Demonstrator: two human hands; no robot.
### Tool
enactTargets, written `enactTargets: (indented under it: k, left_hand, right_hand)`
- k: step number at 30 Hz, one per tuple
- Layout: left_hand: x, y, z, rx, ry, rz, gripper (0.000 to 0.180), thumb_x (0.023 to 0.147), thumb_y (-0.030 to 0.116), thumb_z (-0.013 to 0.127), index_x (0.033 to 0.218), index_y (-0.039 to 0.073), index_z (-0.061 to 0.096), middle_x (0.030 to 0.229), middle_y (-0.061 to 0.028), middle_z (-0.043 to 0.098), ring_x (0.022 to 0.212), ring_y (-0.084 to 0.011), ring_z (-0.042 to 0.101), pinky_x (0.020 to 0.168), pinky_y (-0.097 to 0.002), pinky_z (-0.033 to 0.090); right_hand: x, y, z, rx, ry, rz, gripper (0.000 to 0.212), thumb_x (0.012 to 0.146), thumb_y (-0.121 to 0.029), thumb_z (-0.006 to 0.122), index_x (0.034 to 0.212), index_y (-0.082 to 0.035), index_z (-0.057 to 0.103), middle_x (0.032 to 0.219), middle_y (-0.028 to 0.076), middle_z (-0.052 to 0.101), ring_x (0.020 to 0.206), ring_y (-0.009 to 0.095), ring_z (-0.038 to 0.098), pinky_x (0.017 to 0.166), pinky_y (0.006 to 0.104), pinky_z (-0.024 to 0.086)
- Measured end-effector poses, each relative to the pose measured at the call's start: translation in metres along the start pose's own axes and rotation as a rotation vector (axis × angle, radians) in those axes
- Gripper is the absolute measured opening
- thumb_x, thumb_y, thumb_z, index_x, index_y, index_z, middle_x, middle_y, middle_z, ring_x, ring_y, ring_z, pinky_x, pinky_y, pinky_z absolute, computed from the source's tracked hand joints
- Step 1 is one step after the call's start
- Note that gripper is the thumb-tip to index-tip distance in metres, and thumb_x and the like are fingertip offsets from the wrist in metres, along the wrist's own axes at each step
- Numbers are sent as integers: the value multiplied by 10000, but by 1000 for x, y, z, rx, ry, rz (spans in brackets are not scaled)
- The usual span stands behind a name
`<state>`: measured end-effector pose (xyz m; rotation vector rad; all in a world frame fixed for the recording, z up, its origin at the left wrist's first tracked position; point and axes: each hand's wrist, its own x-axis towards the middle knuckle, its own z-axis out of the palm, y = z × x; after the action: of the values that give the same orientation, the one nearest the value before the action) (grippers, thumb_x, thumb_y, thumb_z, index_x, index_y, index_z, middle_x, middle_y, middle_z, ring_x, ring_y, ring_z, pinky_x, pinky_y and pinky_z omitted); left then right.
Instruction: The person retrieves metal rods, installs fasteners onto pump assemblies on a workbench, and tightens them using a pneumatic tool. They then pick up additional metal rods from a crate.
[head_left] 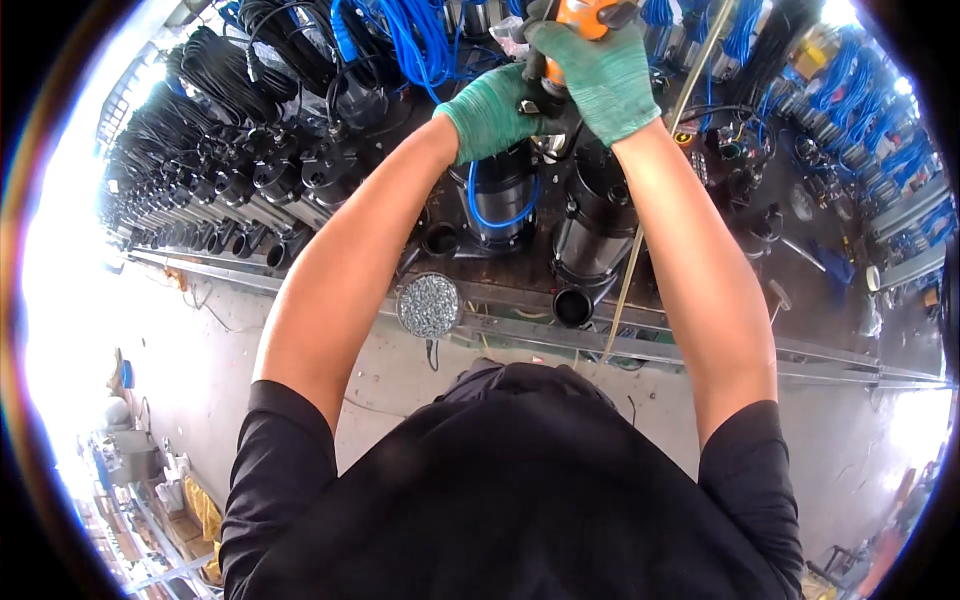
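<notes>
Both my hands wear green knitted gloves and reach to the far side of the workbench (520, 272). My right hand (605, 75) is wrapped round an orange and black power screwdriver (585, 18), whose upper part is cut off by the picture's edge. Beside the tool's lower end is my left hand (498, 112), its fingers closed over something at the top of a black and steel motor pump (500, 205); what they pinch is hidden. A blue cable (478, 205) loops down the front of that pump. A second pump (590, 235) stands to its right, below my right wrist.
Rows of similar pumps (275, 180) with coiled black cables (210, 75) fill the left. Blue cable coils (415, 40) lie at the back and right. A round dish of small metal screws (429, 305) sits at the bench's front edge. A thin pale cord (630, 270) hangs beside my right forearm.
</notes>
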<state>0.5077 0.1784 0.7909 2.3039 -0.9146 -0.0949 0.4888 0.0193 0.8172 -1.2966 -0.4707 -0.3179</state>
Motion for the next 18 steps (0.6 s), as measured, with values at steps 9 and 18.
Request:
enactTargets:
  k: [9,18]
  left_hand:
    - [-4,-26,19,35,136,110,365,859,272,805,1156,77,718,1189,-141,664,1113,-323,614,986,-418,499]
    - [-82,22,-29,343,149,4,316,843,271,801,1098,93,749,1188,-149,644,1123,-356,587,996,-453,483]
  right_hand:
    - [-15,6,-7,-51,-79,-120,167,901,-111,724,1027,-2,723,871,82,736,690,150,692,606,265,551]
    - [-21,-10,34,247,-181,-62,168,895,-58,667,1052,-10,637,903,127,714,683,171,681,587,287,549]
